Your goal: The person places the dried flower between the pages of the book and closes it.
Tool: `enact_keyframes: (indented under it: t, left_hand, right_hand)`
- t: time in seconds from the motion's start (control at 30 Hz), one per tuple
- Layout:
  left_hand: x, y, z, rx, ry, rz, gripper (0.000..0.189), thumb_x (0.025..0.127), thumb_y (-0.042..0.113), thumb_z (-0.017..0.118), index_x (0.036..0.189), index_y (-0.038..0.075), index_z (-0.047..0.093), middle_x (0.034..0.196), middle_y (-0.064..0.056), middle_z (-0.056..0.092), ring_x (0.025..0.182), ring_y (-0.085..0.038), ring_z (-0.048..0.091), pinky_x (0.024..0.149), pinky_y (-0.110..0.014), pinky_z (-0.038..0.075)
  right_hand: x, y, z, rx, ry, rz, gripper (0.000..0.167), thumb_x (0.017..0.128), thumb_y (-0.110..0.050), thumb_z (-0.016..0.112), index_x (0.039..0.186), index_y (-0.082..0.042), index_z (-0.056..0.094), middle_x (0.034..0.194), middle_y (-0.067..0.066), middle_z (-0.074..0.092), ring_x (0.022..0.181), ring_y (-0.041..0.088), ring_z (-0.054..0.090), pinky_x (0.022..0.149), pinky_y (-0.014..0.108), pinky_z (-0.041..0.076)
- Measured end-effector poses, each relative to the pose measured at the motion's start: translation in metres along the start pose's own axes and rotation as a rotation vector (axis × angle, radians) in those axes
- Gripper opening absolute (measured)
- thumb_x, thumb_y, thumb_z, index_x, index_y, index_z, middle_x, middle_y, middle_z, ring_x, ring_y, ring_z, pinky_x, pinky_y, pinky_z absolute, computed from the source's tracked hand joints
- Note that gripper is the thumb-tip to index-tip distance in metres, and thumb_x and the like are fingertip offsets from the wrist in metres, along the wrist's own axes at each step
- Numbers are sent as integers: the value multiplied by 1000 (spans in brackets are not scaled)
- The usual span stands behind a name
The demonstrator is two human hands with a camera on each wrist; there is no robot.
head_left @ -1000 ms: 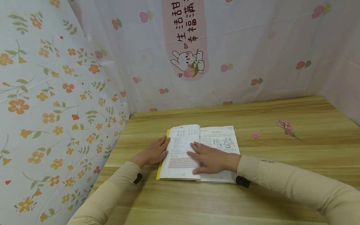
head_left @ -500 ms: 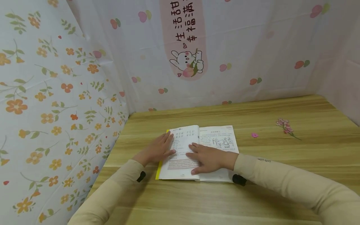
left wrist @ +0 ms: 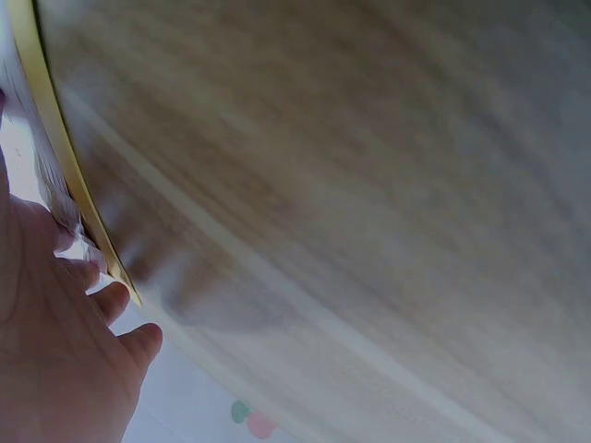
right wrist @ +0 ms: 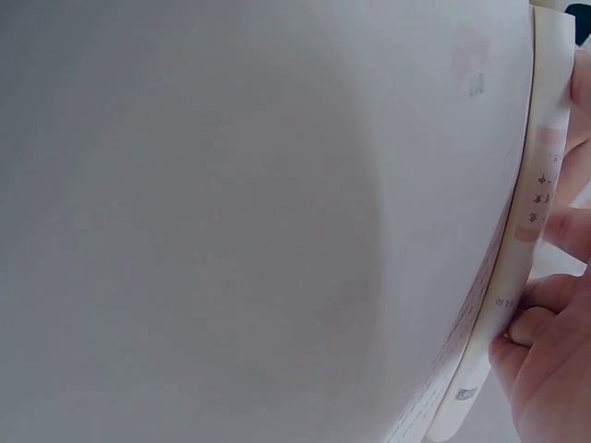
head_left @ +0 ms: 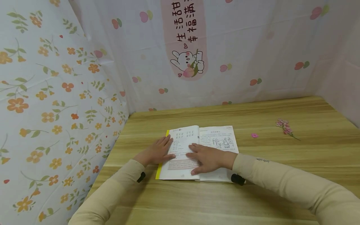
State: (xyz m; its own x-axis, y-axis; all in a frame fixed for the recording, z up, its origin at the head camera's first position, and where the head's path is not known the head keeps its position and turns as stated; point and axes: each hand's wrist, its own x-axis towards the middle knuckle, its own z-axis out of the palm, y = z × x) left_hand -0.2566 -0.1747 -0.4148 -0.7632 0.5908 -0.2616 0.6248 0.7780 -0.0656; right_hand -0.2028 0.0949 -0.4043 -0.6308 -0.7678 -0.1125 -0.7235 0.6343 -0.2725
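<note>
An open book (head_left: 181, 175) with printed pages lies on the wooden table, its yellow cover edge (head_left: 158, 170) showing along the left. My left hand (head_left: 156, 152) rests flat over that left edge, with the thumb lying on the page. In the left wrist view, the fingers of my left hand (left wrist: 65, 341) extend past the yellow edge. My right hand (head_left: 209, 157) rests with spread fingers across the fold, fingertips on the left page. The right wrist view shows my right hand (right wrist: 559, 351) against the raised left page stack (right wrist: 503, 286). Part of the right page is hidden under the hand.
Right of the book lie a small pink blossom (head_left: 254, 135) and a pink flower sprig (head_left: 286, 127) on the table (head_left: 197, 203). Patterned cloth (head_left: 239, 47) hangs behind the table and on the left side.
My left hand has shifted right, from beside the book's left edge onto it, and its thumb now lies on the page. My right hand has hardly moved.
</note>
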Motion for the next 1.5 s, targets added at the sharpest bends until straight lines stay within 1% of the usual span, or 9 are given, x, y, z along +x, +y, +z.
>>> enact_keyframes:
  t: [0.23,0.37,0.5,0.77,1.07,1.23,1.33,1.4,1.5]
  left_hand:
    - [3,-2,4,30,-12,-5,87,98,63,33,155,2,13,161,-16,8,146,-32,12,115,-46,17]
    - [4,-2,5,16,-8,-11,87,98,63,34,155,2,13,161,-16,8,146,-32,12,115,-46,16]
    - [4,-1,4,6,-17,-18,87,98,63,35,155,2,12,161,-16,7,146,-31,11,115,-45,15]
    - [4,-1,3,14,-16,-26,87,97,63,35,155,2,13,161,-16,8,146,-31,11,115,-44,16]
    - [4,-1,3,5,-12,-32,86,98,62,36,155,2,13,161,-16,8,146,-31,11,115,-45,16]
    - [4,-1,4,3,-11,-32,86,98,62,37,155,2,13,161,-16,8,146,-31,11,115,-44,15]
    - [5,-2,6,-1,-11,-30,87,98,63,36,155,2,12,161,-16,7,146,-31,11,115,-44,15]
    - [5,-2,7,-2,-8,-29,87,97,63,36,155,2,13,161,-16,8,146,-31,11,115,-44,16]
    - [5,-2,8,-4,-8,-27,87,97,63,36,155,2,13,161,-16,8,146,-31,11,115,-44,16]
  right_hand:
    - [2,4,2,13,2,-5,77,89,-64,55,148,-15,44,156,18,25,145,30,19,112,42,25]
    - [1,7,2,29,9,-22,79,90,-64,54,150,-14,40,157,17,23,145,30,17,113,42,23]
    - [-3,11,-1,72,42,-49,79,91,-61,55,150,-11,39,157,16,25,145,31,17,113,45,24]
    - [-20,23,-14,180,118,-11,75,91,-56,59,150,-13,40,157,10,27,144,27,23,110,48,29]
    - [-50,51,-29,263,345,22,67,92,-43,65,143,-4,46,144,15,47,133,32,43,105,50,36]
    - [-75,70,-33,331,478,124,59,91,-31,71,138,-2,52,136,17,55,121,38,53,96,54,43]
    - [-91,79,-33,364,552,190,52,92,-25,70,135,0,54,132,21,57,114,41,57,91,54,47]
    - [-103,87,-31,382,611,216,49,93,-21,69,133,3,55,130,22,58,113,39,58,89,50,49]
    - [-121,100,-27,413,693,253,44,95,-17,66,131,4,55,126,23,60,109,31,60,85,32,52]
